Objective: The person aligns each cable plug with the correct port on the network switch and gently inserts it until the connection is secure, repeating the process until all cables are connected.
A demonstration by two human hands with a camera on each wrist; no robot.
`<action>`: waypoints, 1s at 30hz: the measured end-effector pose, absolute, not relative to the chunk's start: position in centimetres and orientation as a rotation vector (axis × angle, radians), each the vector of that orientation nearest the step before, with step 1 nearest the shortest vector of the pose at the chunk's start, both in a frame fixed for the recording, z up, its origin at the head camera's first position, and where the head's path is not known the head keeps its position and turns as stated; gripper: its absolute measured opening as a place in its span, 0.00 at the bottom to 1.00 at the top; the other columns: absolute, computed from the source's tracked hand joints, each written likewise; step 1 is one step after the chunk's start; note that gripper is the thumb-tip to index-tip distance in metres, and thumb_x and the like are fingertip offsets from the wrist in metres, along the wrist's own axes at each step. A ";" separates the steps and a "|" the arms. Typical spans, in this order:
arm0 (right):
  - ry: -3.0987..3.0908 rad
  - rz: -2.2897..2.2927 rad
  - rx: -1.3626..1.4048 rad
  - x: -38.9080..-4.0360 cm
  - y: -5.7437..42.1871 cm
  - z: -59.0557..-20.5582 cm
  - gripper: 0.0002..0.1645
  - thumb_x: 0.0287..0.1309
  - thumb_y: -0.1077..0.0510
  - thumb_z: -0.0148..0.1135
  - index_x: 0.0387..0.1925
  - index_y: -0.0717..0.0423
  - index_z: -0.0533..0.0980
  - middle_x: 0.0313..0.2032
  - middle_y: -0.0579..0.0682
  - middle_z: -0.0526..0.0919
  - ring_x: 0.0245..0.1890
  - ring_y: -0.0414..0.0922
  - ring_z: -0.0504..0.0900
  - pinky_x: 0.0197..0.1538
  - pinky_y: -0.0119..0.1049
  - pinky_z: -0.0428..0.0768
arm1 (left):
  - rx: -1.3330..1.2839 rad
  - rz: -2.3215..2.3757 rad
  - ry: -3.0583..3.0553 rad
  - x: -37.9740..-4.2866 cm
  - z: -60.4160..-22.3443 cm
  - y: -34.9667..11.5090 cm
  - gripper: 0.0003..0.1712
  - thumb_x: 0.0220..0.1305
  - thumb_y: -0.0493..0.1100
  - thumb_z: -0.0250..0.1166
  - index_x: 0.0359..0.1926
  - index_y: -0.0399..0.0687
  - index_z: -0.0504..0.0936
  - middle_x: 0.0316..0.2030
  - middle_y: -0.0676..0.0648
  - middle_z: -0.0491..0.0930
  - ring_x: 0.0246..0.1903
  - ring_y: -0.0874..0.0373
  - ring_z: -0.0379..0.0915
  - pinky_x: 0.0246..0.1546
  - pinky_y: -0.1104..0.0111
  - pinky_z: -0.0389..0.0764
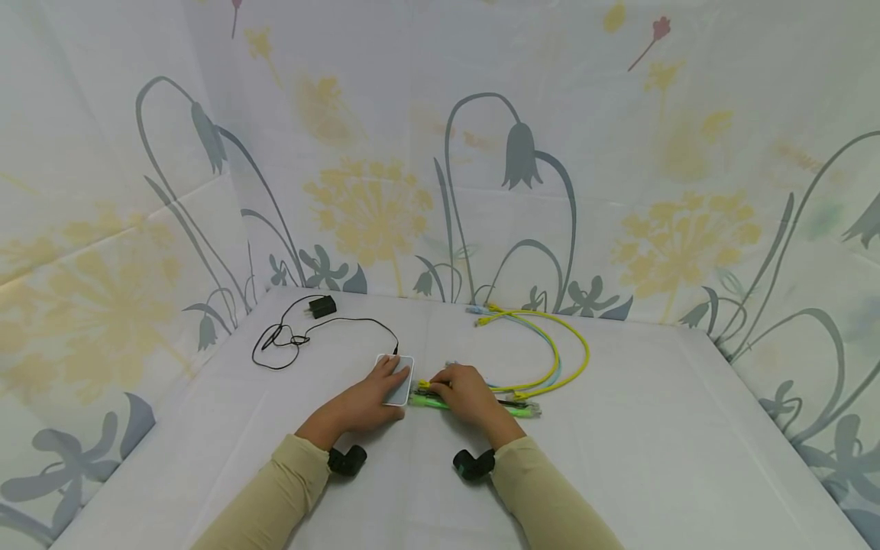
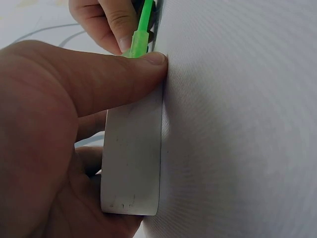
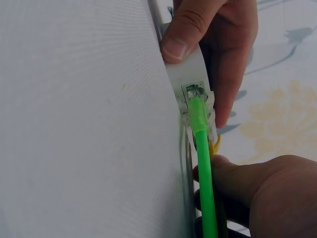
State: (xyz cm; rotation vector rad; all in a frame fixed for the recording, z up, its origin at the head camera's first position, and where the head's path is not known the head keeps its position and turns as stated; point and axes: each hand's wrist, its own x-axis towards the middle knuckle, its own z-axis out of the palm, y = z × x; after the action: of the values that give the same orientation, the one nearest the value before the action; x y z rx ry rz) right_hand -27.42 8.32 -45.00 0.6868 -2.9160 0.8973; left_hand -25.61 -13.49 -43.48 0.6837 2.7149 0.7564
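Note:
A flat white network switch lies on the table under my left hand. That hand grips it, with the thumb along its near side and the fingers over its top and far side. A green network cable has its plug in a port on the switch's right side. Beside the ports, my right hand pinches a yellow network cable close to its plug; the fingertips are partly hidden. A short black cable lies between the yellow and green ones.
Yellow cable loops and a light blue cable curve across the table to the right. A thin black power cord runs from the switch's far end to a black adapter at back left. A patterned cloth wall borders the table.

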 end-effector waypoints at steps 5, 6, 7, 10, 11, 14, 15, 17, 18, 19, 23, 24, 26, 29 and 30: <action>-2.919 0.894 0.680 -27.6 8.3 -45.1 0.13 0.66 0.53 0.59 0.42 0.53 0.86 0.42 0.49 0.86 0.55 0.50 0.80 0.60 0.48 0.74 | 0.695 0.756 2.717 -25.7 -43.6 -13.5 0.42 0.65 0.46 0.64 0.75 0.45 0.55 0.77 0.38 0.41 0.76 0.41 0.30 0.69 0.46 0.55; -2.920 0.893 0.679 -27.6 8.3 -45.1 0.13 0.66 0.53 0.59 0.42 0.53 0.86 0.42 0.49 0.87 0.55 0.50 0.80 0.60 0.48 0.74 | 0.696 0.753 2.719 -25.7 -43.6 -13.5 0.42 0.65 0.46 0.64 0.75 0.45 0.55 0.77 0.38 0.41 0.76 0.41 0.30 0.70 0.46 0.54; -2.919 0.894 0.678 -27.6 8.3 -45.1 0.13 0.66 0.53 0.59 0.42 0.53 0.86 0.42 0.49 0.87 0.55 0.51 0.80 0.61 0.48 0.74 | 0.696 0.751 2.720 -25.7 -43.6 -13.5 0.42 0.65 0.46 0.64 0.75 0.45 0.55 0.77 0.38 0.41 0.76 0.41 0.30 0.70 0.46 0.54; -2.912 0.899 0.681 -27.6 8.3 -45.2 0.13 0.66 0.53 0.59 0.42 0.53 0.86 0.42 0.49 0.87 0.58 0.52 0.78 0.62 0.48 0.73 | 0.692 0.744 2.725 -25.7 -43.7 -13.5 0.42 0.65 0.46 0.64 0.75 0.45 0.55 0.77 0.39 0.41 0.76 0.41 0.30 0.69 0.46 0.55; -2.912 0.899 0.683 -27.6 8.3 -45.2 0.13 0.66 0.53 0.59 0.42 0.53 0.86 0.43 0.49 0.87 0.59 0.52 0.78 0.62 0.48 0.73 | 0.690 0.741 2.726 -25.7 -43.7 -13.5 0.42 0.65 0.46 0.64 0.75 0.45 0.55 0.77 0.39 0.41 0.76 0.41 0.30 0.70 0.46 0.54; -2.915 0.897 0.688 -27.6 8.3 -45.2 0.13 0.66 0.53 0.58 0.42 0.52 0.85 0.43 0.49 0.87 0.60 0.52 0.77 0.63 0.48 0.72 | 0.683 0.735 2.727 -25.8 -43.8 -13.5 0.42 0.65 0.47 0.63 0.75 0.46 0.55 0.77 0.39 0.41 0.76 0.41 0.29 0.70 0.46 0.55; -2.918 0.893 0.691 -27.6 8.3 -45.2 0.13 0.66 0.53 0.58 0.42 0.52 0.85 0.43 0.49 0.87 0.60 0.52 0.77 0.62 0.48 0.73 | 0.682 0.737 2.726 -25.8 -43.7 -13.5 0.42 0.65 0.47 0.63 0.75 0.46 0.55 0.77 0.39 0.41 0.76 0.41 0.29 0.70 0.46 0.55; -2.923 0.890 0.690 -27.7 8.3 -45.2 0.13 0.66 0.52 0.58 0.42 0.52 0.85 0.43 0.49 0.87 0.60 0.52 0.78 0.62 0.48 0.73 | 0.682 0.740 2.728 -25.8 -43.8 -13.5 0.42 0.65 0.47 0.64 0.75 0.47 0.55 0.77 0.39 0.41 0.76 0.41 0.29 0.69 0.46 0.55; -2.924 0.889 0.689 -27.7 8.2 -45.2 0.13 0.66 0.52 0.58 0.42 0.52 0.85 0.43 0.49 0.87 0.60 0.52 0.77 0.62 0.48 0.73 | 0.680 0.736 2.728 -25.8 -43.8 -13.5 0.43 0.65 0.47 0.64 0.75 0.47 0.55 0.77 0.40 0.41 0.76 0.42 0.29 0.69 0.47 0.55; -2.925 0.887 0.689 -27.7 8.2 -45.1 0.13 0.66 0.52 0.58 0.42 0.52 0.85 0.43 0.49 0.87 0.60 0.52 0.77 0.62 0.48 0.73 | 0.677 0.732 2.729 -25.8 -43.8 -13.5 0.43 0.64 0.47 0.64 0.75 0.47 0.55 0.77 0.40 0.41 0.77 0.42 0.29 0.70 0.47 0.55; -2.931 0.874 0.680 -27.6 8.1 -45.0 0.13 0.66 0.52 0.59 0.42 0.52 0.86 0.43 0.49 0.87 0.60 0.53 0.77 0.62 0.49 0.73 | 0.668 0.725 2.732 -25.9 -43.9 -13.6 0.43 0.65 0.48 0.64 0.75 0.49 0.54 0.77 0.41 0.40 0.77 0.44 0.29 0.70 0.48 0.55; -2.929 0.868 0.682 -27.6 8.1 -45.0 0.13 0.66 0.52 0.59 0.42 0.52 0.86 0.43 0.49 0.87 0.60 0.53 0.77 0.62 0.49 0.73 | 0.664 0.722 2.733 -25.9 -43.9 -13.6 0.43 0.65 0.48 0.64 0.75 0.50 0.54 0.77 0.42 0.40 0.77 0.44 0.28 0.70 0.48 0.55; -2.925 0.861 0.684 -27.6 8.0 -45.0 0.12 0.65 0.53 0.59 0.42 0.52 0.85 0.44 0.49 0.87 0.59 0.52 0.78 0.62 0.48 0.73 | 0.661 0.730 2.732 -25.9 -43.9 -13.5 0.43 0.65 0.49 0.64 0.75 0.50 0.54 0.77 0.42 0.40 0.77 0.44 0.29 0.70 0.48 0.56; -2.916 0.880 0.687 -27.6 7.9 -44.9 0.11 0.65 0.53 0.59 0.41 0.51 0.85 0.42 0.48 0.87 0.49 0.49 0.82 0.54 0.45 0.78 | 0.658 0.735 2.732 -25.9 -43.9 -13.5 0.43 0.65 0.48 0.64 0.75 0.50 0.55 0.77 0.42 0.40 0.77 0.44 0.29 0.69 0.47 0.56; -2.917 0.889 0.679 -27.6 7.9 -45.0 0.11 0.65 0.53 0.59 0.41 0.50 0.85 0.42 0.47 0.87 0.45 0.47 0.83 0.51 0.43 0.78 | 0.658 0.740 2.731 -25.9 -43.9 -13.5 0.43 0.65 0.48 0.64 0.75 0.49 0.55 0.77 0.42 0.40 0.77 0.43 0.29 0.69 0.47 0.56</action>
State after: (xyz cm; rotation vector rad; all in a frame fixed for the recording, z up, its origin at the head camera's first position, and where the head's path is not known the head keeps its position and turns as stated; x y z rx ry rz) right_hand -27.58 7.91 -44.96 0.6792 -2.9174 0.8894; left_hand -25.89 -13.49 -43.90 0.6578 2.7308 0.7399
